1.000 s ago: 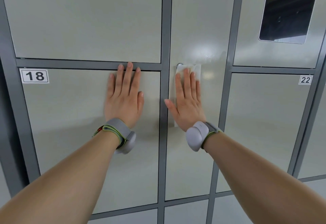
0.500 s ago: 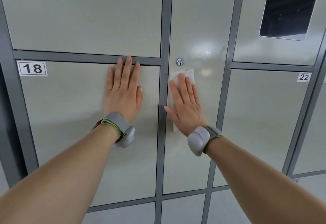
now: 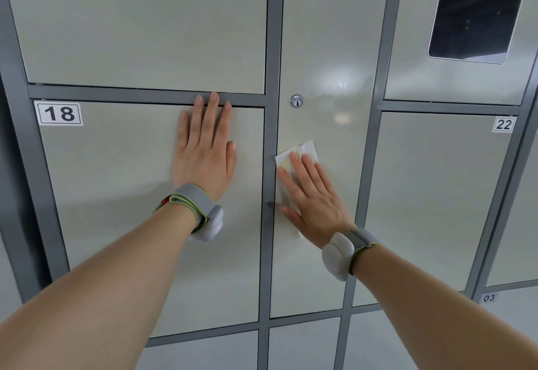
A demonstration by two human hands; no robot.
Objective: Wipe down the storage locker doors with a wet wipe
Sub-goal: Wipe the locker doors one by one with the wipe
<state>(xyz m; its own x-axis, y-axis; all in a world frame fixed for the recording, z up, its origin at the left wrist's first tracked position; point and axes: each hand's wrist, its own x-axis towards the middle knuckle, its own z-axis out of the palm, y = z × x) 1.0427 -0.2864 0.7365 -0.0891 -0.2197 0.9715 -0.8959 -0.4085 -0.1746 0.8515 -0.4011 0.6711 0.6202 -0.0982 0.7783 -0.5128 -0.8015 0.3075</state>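
The right fingers point(image 3: 307, 173) lie straight and close together, flat on the white wet wipe point(image 3: 309, 149), pressing it against the tall narrow locker door point(image 3: 320, 49); nothing is pinched or curled round. The wipe shows above the fingertips and along the thumb side, below the round keyhole lock point(image 3: 297, 100) and just beside the grey frame upright point(image 3: 272, 35). The right hand point(image 3: 316, 203) angles up and to the left, with a grey wristband point(image 3: 339, 254) behind it and the bare forearm running to the lower right corner.

The left fingers point(image 3: 211, 125) are also straight, spread slightly, tips reaching the grey crossbar; the left hand point(image 3: 203, 160) rests palm-flat on the door labelled 18 point(image 3: 59, 113), holding nothing, its wrist wearing a grey and green band point(image 3: 198, 206).

The pale doors have a dull sheen. To the right are labels 22 point(image 3: 503, 124) and 03 point(image 3: 489, 297), and a dark glossy panel point(image 3: 477, 11) above. Every locker in view is closed, so its contents are hidden
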